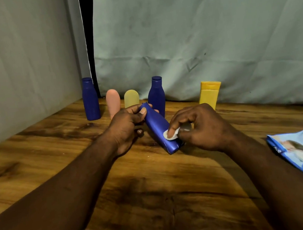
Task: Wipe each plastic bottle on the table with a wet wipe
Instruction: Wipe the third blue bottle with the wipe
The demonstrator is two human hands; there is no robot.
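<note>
L hand [127, 128] grips bottle [156, 126] — R hand [201, 127] (wipe [171, 133]) presses.

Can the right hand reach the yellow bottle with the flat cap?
Probably yes: the yellow bottle stands just beyond the right hand with bare table between. But that hand pinches a wet wipe on the held blue bottle, so it's busy.
</note>
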